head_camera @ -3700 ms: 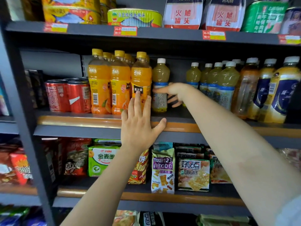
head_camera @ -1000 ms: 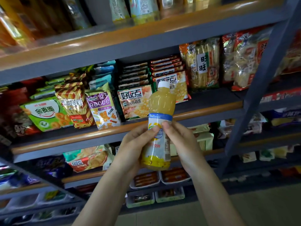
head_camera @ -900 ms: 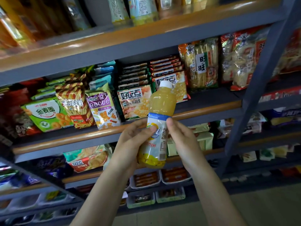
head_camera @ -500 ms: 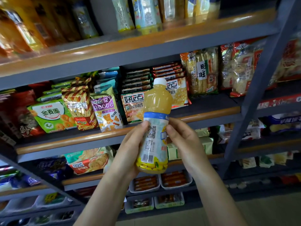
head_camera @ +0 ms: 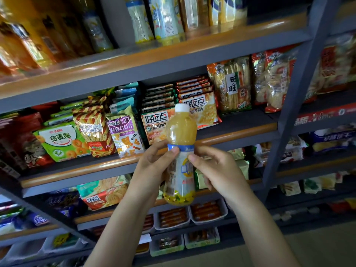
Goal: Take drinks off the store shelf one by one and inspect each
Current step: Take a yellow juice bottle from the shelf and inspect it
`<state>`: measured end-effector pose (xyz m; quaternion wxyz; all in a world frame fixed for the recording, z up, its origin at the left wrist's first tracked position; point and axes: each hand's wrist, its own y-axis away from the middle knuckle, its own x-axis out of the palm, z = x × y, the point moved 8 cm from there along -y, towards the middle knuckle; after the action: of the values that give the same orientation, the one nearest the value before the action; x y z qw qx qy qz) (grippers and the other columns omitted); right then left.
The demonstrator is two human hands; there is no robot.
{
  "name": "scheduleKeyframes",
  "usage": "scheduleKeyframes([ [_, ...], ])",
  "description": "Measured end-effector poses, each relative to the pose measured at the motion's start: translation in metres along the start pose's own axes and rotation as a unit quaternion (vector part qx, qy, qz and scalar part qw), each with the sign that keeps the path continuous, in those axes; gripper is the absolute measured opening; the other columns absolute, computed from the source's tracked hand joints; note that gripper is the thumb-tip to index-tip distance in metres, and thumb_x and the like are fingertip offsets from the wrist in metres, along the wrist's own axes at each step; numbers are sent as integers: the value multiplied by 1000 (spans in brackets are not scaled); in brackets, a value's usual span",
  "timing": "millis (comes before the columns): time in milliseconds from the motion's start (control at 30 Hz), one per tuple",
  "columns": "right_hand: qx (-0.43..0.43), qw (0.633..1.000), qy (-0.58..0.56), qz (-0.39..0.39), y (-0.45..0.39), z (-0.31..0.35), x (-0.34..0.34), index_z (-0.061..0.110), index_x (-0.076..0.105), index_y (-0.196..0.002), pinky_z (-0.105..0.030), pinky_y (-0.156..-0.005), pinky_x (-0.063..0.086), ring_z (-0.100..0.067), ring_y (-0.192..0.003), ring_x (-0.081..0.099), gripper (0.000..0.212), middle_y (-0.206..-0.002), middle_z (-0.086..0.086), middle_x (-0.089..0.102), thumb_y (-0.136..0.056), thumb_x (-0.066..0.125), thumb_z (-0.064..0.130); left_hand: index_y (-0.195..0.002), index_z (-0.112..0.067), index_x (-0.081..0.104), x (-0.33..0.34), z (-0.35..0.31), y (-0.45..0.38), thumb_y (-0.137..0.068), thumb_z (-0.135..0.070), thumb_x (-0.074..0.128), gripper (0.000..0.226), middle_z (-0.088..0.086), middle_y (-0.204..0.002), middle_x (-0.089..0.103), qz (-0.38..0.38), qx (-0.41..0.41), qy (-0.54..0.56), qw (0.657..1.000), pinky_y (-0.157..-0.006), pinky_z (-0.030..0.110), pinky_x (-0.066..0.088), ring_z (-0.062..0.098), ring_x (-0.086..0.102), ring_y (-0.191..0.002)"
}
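A yellow juice bottle point(head_camera: 181, 132) with a white cap and a pale label stands upright in front of the snack shelves. My left hand point(head_camera: 152, 168) grips its left side, thumb on the blue band of the label. My right hand point(head_camera: 215, 170) pinches the right side of the label with thumb and fingers. The drink shelf point(head_camera: 154, 54) runs across the top of the view, with more bottles point(head_camera: 165, 18) standing on it, orange ones at the left and pale-labelled ones in the middle.
Below the drink shelf sit rows of snack bags point(head_camera: 123, 132) and rice cracker packs point(head_camera: 233, 83). Lower shelves hold more packets and white trays of sausages point(head_camera: 206, 211). A grey upright post point(head_camera: 294, 93) stands at the right. Floor point(head_camera: 289, 251) shows at the bottom right.
Since I took the bottle from the shelf, I have held it low in both hands and turned it; the barcode side seen half a second ago has rotated to the left.
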<state>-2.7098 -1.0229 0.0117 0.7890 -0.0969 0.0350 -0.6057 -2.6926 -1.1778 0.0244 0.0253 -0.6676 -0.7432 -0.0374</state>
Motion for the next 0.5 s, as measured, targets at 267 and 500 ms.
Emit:
scheduleKeyframes([
  [267,78,979,-178,65,8,-4,31,21,67,-116,-37,-82,62,-32,-89,76,47,-109,-2,78,-85,53,53,-102,-18,65,-13,-13,6,-73,-41,73,38,-2,-95,77,-6,93,-48,995,-74,24,51,13,71,-89],
  [500,28,976,-213,39,16,6,36,11,61,-132,-42,-105,52,-33,-115,68,45,-128,-8,70,-100,54,42,-116,-19,64,-4,-20,18,-88,-38,70,34,-17,-103,73,13,141,-41,989,-79,13,51,-1,66,-101],
])
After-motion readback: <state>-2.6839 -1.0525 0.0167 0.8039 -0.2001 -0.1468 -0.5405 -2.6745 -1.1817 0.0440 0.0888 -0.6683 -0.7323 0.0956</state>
